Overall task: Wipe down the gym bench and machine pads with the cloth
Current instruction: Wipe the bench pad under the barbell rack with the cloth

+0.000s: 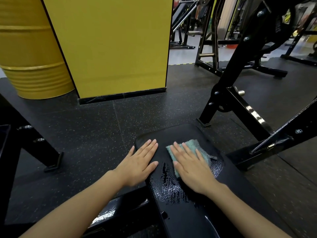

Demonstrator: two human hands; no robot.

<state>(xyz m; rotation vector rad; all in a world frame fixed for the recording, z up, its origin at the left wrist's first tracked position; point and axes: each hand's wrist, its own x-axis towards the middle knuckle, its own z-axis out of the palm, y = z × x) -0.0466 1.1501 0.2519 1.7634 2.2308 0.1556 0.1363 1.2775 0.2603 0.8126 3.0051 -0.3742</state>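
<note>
In the lower centre of the frame a black padded vinyl gym bench (188, 219) runs away from the camera, and a folded teal woven cloth (194, 145) lies flat on its far end, right of the middle. The right hand (193, 168) presses down on the cloth with straight, spread fingers (181, 152), pinching nothing. The left hand (139, 163) rests flat on the pad's left edge just beside it, fingers also straight and open, apparently steadying the bench. Glistening wet streaks (169, 188) sit on the pad between and below the hands, so the wiping looks partly done here. To do this stroke well, I would keep the palm weight even over the whole cloth, pull it in long overlapping passes through the wet patch and out to the rounded far corners, and move the left hand off its spot so that strip gets wiped too. The one container in view is a yellow ribbed metal drum (32, 66) at the upper left, beside a yellow square pillar (113, 48); its top is out of frame, so its contents cannot be told
</note>
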